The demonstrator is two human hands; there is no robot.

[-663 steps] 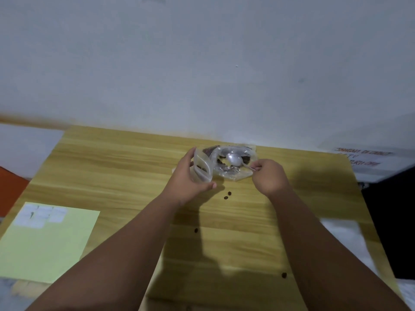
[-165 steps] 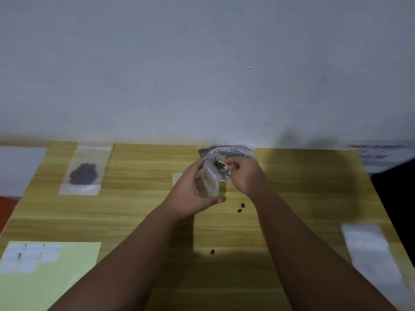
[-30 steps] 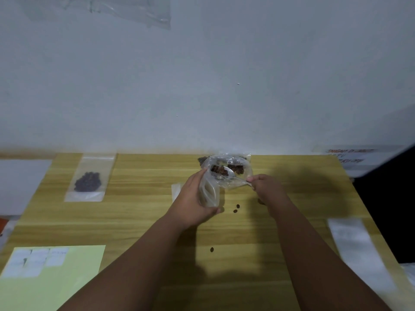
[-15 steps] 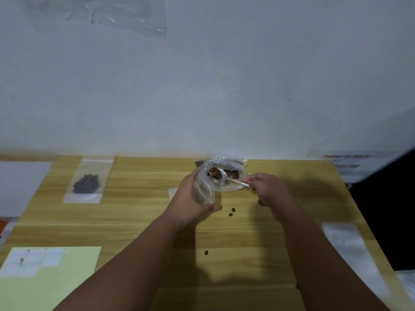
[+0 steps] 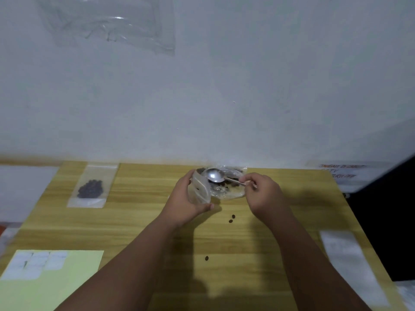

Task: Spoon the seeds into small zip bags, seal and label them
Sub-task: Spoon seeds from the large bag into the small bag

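Note:
My left hand (image 5: 185,201) holds a small clear zip bag (image 5: 200,187) upright with its mouth spread. My right hand (image 5: 263,195) pinches the handle of a metal spoon (image 5: 216,175). The spoon's bowl hovers over the bag's mouth and looks bare. Behind both lies a larger clear bag of dark seeds (image 5: 228,186) against the wall. A filled zip bag of dark seeds (image 5: 90,188) lies flat at the table's far left. White labels (image 5: 36,263) sit on a pale green sheet (image 5: 48,281) at the near left.
The wooden table (image 5: 139,221) meets a white wall at its far edge. Loose seeds (image 5: 231,218) lie below my hands, one more seed (image 5: 206,258) lies nearer me. A white strip of paper (image 5: 350,265) rests at the table's right edge.
The spoon has lifted out of the large seed bag and moved left over the small bag's mouth; its bowl now shows no seeds. My left hand has kept the small bag in place.

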